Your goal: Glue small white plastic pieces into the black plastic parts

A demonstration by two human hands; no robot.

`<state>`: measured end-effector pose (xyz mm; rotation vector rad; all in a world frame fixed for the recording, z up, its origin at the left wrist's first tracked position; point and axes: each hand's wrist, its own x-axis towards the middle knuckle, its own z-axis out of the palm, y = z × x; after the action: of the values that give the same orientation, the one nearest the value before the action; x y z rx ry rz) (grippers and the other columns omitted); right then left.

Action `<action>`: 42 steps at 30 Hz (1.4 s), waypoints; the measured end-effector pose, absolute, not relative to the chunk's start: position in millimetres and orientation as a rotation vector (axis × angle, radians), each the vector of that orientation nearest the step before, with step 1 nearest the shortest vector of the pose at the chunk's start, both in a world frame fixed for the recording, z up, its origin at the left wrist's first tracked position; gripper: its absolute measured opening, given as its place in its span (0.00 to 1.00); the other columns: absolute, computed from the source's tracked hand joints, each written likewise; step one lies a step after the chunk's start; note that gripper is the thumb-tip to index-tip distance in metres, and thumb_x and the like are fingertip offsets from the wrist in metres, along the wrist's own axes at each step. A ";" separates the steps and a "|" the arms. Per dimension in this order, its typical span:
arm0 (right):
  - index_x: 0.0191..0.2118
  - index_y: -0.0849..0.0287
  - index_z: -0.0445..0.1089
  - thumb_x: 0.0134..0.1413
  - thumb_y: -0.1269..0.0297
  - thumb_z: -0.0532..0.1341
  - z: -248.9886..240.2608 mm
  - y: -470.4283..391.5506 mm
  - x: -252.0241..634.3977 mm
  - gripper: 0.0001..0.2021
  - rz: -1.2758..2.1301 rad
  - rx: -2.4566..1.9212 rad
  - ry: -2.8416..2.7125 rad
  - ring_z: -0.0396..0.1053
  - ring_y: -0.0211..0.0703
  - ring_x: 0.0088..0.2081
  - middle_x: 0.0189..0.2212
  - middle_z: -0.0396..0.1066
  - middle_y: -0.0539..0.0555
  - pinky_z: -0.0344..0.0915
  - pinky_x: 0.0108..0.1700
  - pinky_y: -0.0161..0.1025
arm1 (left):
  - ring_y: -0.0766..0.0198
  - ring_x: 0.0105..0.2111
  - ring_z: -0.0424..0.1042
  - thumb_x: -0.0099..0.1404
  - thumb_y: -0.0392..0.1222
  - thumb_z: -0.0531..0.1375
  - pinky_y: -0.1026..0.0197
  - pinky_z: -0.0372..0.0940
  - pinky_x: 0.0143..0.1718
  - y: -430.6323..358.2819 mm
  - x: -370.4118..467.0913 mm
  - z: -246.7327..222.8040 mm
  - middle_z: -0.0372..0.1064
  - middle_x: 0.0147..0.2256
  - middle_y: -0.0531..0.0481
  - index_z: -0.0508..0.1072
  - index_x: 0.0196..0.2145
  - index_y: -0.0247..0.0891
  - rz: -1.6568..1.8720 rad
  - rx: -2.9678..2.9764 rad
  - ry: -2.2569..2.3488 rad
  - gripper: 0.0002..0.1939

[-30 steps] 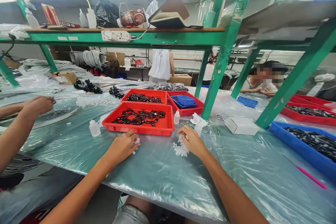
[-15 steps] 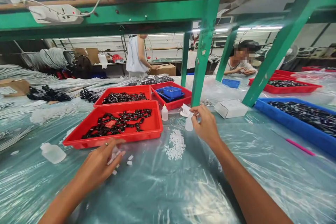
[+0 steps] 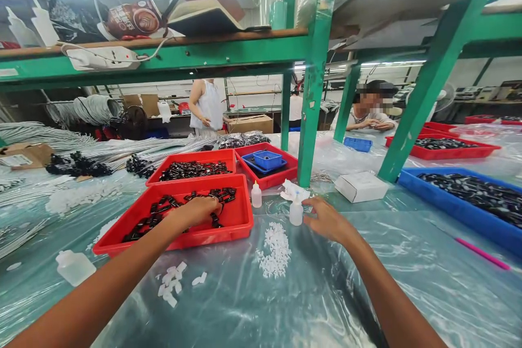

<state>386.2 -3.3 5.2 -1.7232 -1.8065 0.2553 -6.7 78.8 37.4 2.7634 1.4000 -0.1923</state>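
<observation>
Left hand (image 3: 205, 210) dips into red tray (image 3: 222, 235), right hand (image 3: 329, 221) beside bottle (image 3: 296, 213)

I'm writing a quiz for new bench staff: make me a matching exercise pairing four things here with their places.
1. Left hand
2. Pink stick
3. White box
4. Right hand

A. by the foot of a slanted green post
B. beside a small bottle
C. at the black parts
D. near the big blue tray

Pairs: 1-C, 2-D, 3-A, 4-B

Workshop (parts trays (image 3: 228, 232), coiled cable (image 3: 97, 111)).
</observation>
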 end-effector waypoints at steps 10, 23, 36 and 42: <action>0.38 0.56 0.68 0.60 0.67 0.68 22.1 -22.5 347.3 0.07 0.481 -1.673 -1.710 0.81 0.52 0.42 0.38 0.81 0.54 0.75 0.47 0.45 | 0.61 0.37 0.82 0.86 0.47 0.47 0.60 0.78 0.38 -0.2 -15.9 53.2 0.80 0.43 0.47 0.74 0.51 0.38 0.810 2.732 1.205 0.18; 0.51 0.53 0.74 0.61 0.69 0.66 43.6 -86.5 280.2 0.13 0.389 -0.911 -1.970 0.78 0.40 0.38 0.42 0.80 0.49 0.72 0.39 0.35 | 0.62 0.48 0.84 0.81 0.37 0.56 0.67 0.76 0.48 -41.4 -9.2 -2.1 0.83 0.47 0.51 0.75 0.59 0.48 1.300 2.564 0.910 0.14; 0.60 0.56 0.70 0.65 0.65 0.70 46.1 -101.6 277.8 0.21 0.185 -0.912 -2.069 0.80 0.42 0.50 0.50 0.80 0.53 0.75 0.59 0.37 | 0.62 0.50 0.83 0.84 0.44 0.53 0.64 0.77 0.53 -54.5 -13.8 -5.9 0.82 0.53 0.55 0.73 0.63 0.56 1.162 2.600 0.986 0.16; 0.59 0.55 0.69 0.67 0.67 0.69 48.2 -114.1 273.4 0.18 0.081 -0.870 -2.056 0.81 0.42 0.48 0.53 0.80 0.55 0.77 0.57 0.39 | 0.62 0.55 0.82 0.84 0.44 0.53 0.64 0.77 0.53 -58.7 -16.1 -7.3 0.81 0.57 0.56 0.71 0.66 0.56 1.070 2.656 1.003 0.18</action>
<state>273.4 -114.1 48.2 -0.8700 -2.0565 0.0812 -16.1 -58.7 -7.3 2.6565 1.0034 1.0702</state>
